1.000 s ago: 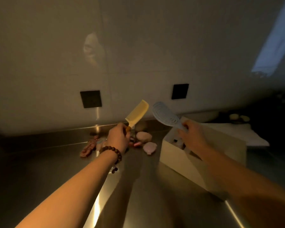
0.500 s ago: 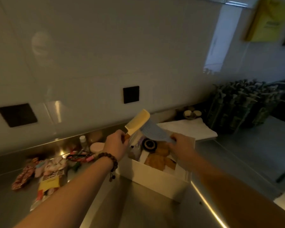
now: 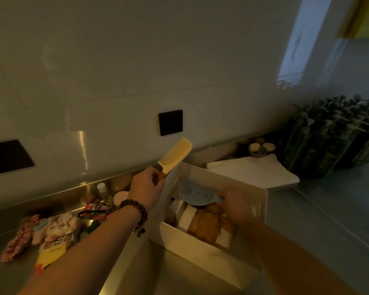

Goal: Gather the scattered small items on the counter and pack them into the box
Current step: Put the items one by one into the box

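Head view, dim light. Left hand (image 3: 146, 189) grips the brown handle of a yellow comb (image 3: 175, 155), fingers curled round it; comb blade angles up and right of the fingertips, above the near-left wall of the white box (image 3: 202, 250). Right hand (image 3: 239, 206) sits inside the box, fingers closed on the handle of a blue hairbrush (image 3: 195, 193), whose head lies just left of those fingers over the box contents. Loose small items (image 3: 58, 228) lie on the counter (image 3: 320, 220), left of the left wrist.
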Motion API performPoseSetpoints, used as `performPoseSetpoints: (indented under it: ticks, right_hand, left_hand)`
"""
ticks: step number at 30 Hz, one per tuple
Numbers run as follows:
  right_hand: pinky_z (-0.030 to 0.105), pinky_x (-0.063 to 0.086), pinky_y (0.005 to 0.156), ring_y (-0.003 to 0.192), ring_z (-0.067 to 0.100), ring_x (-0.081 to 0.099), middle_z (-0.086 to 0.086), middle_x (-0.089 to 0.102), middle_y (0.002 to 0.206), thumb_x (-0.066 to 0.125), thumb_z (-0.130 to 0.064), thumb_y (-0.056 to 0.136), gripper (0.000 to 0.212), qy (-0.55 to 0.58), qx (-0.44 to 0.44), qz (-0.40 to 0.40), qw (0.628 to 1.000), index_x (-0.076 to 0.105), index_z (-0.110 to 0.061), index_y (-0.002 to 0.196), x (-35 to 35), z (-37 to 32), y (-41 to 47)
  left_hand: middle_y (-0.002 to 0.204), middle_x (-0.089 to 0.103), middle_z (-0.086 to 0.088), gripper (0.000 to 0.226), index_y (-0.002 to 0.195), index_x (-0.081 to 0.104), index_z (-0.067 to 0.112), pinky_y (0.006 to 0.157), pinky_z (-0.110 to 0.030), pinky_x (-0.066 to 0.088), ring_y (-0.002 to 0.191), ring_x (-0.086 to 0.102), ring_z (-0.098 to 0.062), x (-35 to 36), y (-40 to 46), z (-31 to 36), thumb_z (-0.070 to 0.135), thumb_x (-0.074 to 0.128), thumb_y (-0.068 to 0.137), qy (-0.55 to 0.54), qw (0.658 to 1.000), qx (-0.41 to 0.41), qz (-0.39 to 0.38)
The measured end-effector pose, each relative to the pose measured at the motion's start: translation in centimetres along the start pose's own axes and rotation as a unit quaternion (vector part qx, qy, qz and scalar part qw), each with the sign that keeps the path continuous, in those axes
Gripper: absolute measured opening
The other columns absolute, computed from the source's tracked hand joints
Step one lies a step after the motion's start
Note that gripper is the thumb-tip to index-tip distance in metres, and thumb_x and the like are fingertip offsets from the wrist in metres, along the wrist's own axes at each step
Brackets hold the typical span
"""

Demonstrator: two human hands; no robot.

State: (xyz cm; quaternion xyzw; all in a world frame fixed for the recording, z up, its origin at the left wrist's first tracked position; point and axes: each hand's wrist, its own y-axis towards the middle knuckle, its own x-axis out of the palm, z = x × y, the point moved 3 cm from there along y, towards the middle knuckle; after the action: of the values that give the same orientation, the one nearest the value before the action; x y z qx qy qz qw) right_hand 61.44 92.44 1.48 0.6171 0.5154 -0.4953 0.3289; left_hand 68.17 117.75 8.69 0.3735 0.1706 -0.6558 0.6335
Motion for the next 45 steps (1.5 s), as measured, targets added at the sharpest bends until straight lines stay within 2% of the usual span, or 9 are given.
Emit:
performPoseSetpoints:
  ticks: [4, 7, 14, 18, 21, 27, 32, 39, 45]
  right_hand:
    - [0.035, 0.045, 0.096, 0.114, 0.023, 0.053, 0.009, 0.057, 0.122, 0.052, -0.031, 0.095, 0.031, -0.091, 0.011, 0.020, 0.996, 0.056, -0.014, 0.119, -0.6, -1.2, 0.6]
    - [0.026, 0.042, 0.084, 0.099, 0.016, 0.059, 0.004, 0.064, 0.111, 0.052, -0.038, 0.094, 0.034, 0.154, -0.020, 0.117, 0.981, 0.062, -0.015, 0.117, -3.2, -4.2, 0.3]
    - [0.027, 0.057, 0.076, 0.084, 0.013, 0.069, 0.002, 0.071, 0.091, 0.056, -0.014, 0.091, 0.025, 0.536, 0.007, 0.008, 0.844, 0.062, -0.008, 0.115, -5.7, -8.1, 0.1]
    - [0.022, 0.055, 0.063, 0.074, 0.009, 0.068, 0.002, 0.068, 0.087, 0.052, -0.013, 0.092, 0.027, 0.492, 0.031, 0.041, 0.869, 0.059, -0.014, 0.118, -6.2, -6.5, 0.0]
    - [0.018, 0.053, 0.059, 0.065, 0.002, 0.064, 0.003, 0.068, 0.084, 0.048, -0.012, 0.095, 0.031, 0.404, -0.002, 0.078, 0.912, 0.059, -0.015, 0.124, -6.9, -4.8, 0.2]
    - [0.035, 0.049, 0.086, 0.102, 0.020, 0.059, 0.007, 0.063, 0.114, 0.065, -0.029, 0.086, 0.044, 0.143, -0.136, -0.027, 0.980, 0.052, -0.022, 0.128, -6.6, -3.2, 0.0]
    - [0.036, 0.041, 0.102, 0.120, 0.026, 0.052, 0.011, 0.053, 0.132, 0.060, -0.032, 0.091, 0.049, 0.058, -0.082, -0.051, 0.994, 0.045, -0.017, 0.135, -5.0, -3.7, 1.4]
    - [0.039, 0.044, 0.099, 0.118, 0.027, 0.052, 0.011, 0.053, 0.131, 0.045, -0.016, 0.097, 0.036, -0.167, -0.095, 0.023, 0.981, 0.045, -0.013, 0.132, -2.9, -2.8, 1.7]
    - [0.036, 0.042, 0.100, 0.121, 0.025, 0.050, 0.009, 0.052, 0.131, 0.039, -0.017, 0.099, 0.029, -0.180, -0.046, -0.007, 0.982, 0.049, -0.014, 0.126, -2.1, -1.5, 1.7]
  left_hand:
    - [0.076, 0.051, 0.016, 0.011, 0.088, 0.053, 0.027, 0.056, -0.013, 0.032, 0.069, 0.047, 0.002, 0.6, -0.1, 0.5, 0.028, 0.064, 0.085, -0.019, 1.000, 0.002, -0.012]
    - [0.076, 0.054, 0.010, 0.008, 0.087, 0.054, 0.024, 0.056, -0.016, 0.036, 0.069, 0.049, -0.001, 1.4, -0.4, 1.8, 0.027, 0.061, 0.087, -0.034, 0.999, 0.015, -0.032]
    - [0.086, 0.065, -0.004, 0.006, 0.095, 0.059, 0.014, 0.071, -0.030, 0.050, 0.079, 0.061, -0.014, 4.3, -2.5, 5.6, 0.017, 0.059, 0.089, -0.103, 0.990, 0.046, -0.090]
    - [0.088, 0.062, 0.013, 0.011, 0.098, 0.059, 0.023, 0.064, -0.004, 0.042, 0.080, 0.058, 0.007, 4.9, -3.2, 6.1, 0.024, 0.062, 0.087, -0.148, 0.969, 0.069, -0.184]
    - [0.094, 0.065, 0.006, 0.014, 0.101, 0.064, 0.019, 0.071, -0.011, 0.043, 0.086, 0.059, -0.005, 3.8, -2.6, 5.7, 0.025, 0.059, 0.089, -0.095, 0.983, 0.106, -0.119]
    - [0.136, 0.049, -0.005, 0.037, 0.131, 0.050, 0.016, 0.102, -0.027, 0.033, 0.124, 0.045, -0.020, 3.8, -1.3, 3.8, 0.017, 0.049, 0.094, 0.017, 0.985, 0.148, -0.091]
    - [0.156, 0.016, -0.004, 0.057, 0.146, 0.023, 0.016, 0.112, -0.021, 0.006, 0.142, 0.012, -0.016, 6.6, -0.5, 2.9, 0.013, 0.044, 0.094, 0.122, 0.949, 0.227, -0.180]
    - [0.157, -0.005, -0.006, 0.067, 0.149, 0.002, 0.019, 0.117, -0.037, 0.002, 0.144, -0.004, -0.022, 10.6, 1.3, 1.7, 0.018, 0.042, 0.094, 0.273, 0.881, 0.234, -0.308]
    - [0.157, -0.004, -0.004, 0.071, 0.149, 0.001, 0.023, 0.117, -0.040, 0.003, 0.144, -0.004, -0.023, 12.5, 1.6, 1.2, 0.032, 0.044, 0.093, 0.307, 0.864, 0.226, -0.328]
